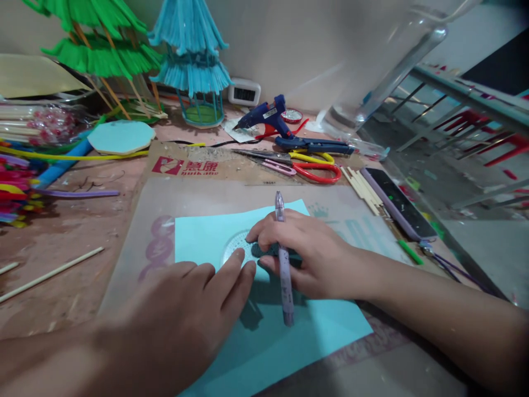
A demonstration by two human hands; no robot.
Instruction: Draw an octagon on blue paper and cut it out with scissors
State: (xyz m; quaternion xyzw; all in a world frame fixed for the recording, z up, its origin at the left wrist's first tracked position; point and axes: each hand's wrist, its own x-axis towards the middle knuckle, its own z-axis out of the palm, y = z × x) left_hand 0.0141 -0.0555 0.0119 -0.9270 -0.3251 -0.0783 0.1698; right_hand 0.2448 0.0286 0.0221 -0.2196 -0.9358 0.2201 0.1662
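Observation:
A sheet of light-blue paper (198, 231) lies on a pale board. On it rests a clear round drawing template (233, 245) with fine markings, partly hidden by fingers. My left hand (202, 309) presses its index fingertip and thumb at the disc, the other fingers curled. My right hand (308, 251) has its fingertips at the disc's right side, closed around a dark green piece (262, 251), whose kind I cannot make out. A light-purple pen (285, 281) is tucked between the right hand's fingers, pointing toward me.
Scissors (314, 165), a blue glue gun (264, 118) and blue-handled pliers (314, 145) lie behind the board. A phone (399, 204) and short sticks (361, 190) are at right. Green (103, 49) and blue (194, 49) tiered models stand at back left, near pipe cleaners (16, 190).

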